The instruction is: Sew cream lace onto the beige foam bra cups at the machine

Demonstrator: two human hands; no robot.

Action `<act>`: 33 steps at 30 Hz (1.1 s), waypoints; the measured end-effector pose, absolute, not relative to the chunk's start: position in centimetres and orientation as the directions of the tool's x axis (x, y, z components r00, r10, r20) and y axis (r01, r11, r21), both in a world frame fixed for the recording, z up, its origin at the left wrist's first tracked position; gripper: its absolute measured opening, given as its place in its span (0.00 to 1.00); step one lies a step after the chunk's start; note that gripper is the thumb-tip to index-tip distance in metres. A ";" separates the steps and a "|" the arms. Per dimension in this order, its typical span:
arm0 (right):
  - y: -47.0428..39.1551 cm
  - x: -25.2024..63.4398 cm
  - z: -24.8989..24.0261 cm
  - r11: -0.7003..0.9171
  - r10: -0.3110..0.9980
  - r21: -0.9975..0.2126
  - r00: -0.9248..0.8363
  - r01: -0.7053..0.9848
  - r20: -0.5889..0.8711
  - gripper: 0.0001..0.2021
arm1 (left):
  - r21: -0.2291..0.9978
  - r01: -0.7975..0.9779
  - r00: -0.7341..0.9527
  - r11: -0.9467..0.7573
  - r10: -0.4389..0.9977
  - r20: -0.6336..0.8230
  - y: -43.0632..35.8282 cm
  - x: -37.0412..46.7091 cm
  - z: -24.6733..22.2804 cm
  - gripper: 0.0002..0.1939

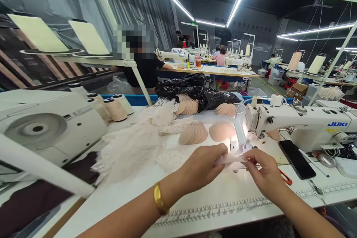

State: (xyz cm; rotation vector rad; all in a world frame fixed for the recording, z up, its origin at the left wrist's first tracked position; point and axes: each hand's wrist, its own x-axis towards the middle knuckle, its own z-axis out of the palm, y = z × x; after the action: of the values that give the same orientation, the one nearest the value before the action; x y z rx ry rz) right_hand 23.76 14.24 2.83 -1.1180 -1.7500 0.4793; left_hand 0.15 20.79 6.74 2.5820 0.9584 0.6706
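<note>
Between my two hands a pale pink piece of fabric (231, 158) is stretched in front of the sewing machine (295, 119). My left hand (205, 161), with a gold bangle at the wrist, is closed on its left end. The fingers of my right hand (260, 169) pinch its right end. The lit needle area of the machine lies just beyond the fabric. Behind my left hand are a fanned stack of beige oval pads (193, 134) and another beige pad (222, 131). White lace fabric (131, 156) is heaped to the left.
A black phone (297, 159) and orange-handled snips (286, 177) lie right of my right hand. A ruler strip (220, 210) runs along the table's front. Thread cones (115, 109) and another machine (50, 126) stand at left. Black plastic bags (192, 89) lie behind. A co-worker (143, 63) sits beyond.
</note>
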 end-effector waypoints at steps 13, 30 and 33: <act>18.9 27.3 -0.6 0.493 0.857 -0.654 -0.452 0.574 0.249 0.13 | 0.043 0.575 0.801 -0.817 0.573 0.174 24.2 2.6 2.3 0.12; 18.6 29.9 -0.4 0.731 0.670 -0.228 -0.615 0.643 0.416 0.20 | 0.011 0.345 0.835 -0.939 0.312 0.452 23.4 4.1 -1.1 0.12; 18.5 29.7 -0.5 0.741 0.661 -0.228 -0.623 0.632 0.419 0.19 | 0.041 0.330 0.844 -0.943 0.314 0.434 23.4 4.1 -1.0 0.11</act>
State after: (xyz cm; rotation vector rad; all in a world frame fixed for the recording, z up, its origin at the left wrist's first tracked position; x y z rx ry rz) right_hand 29.75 18.50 -0.46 -0.9803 -2.4587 0.0791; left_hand 4.06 23.38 -1.04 3.0501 0.5325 0.7092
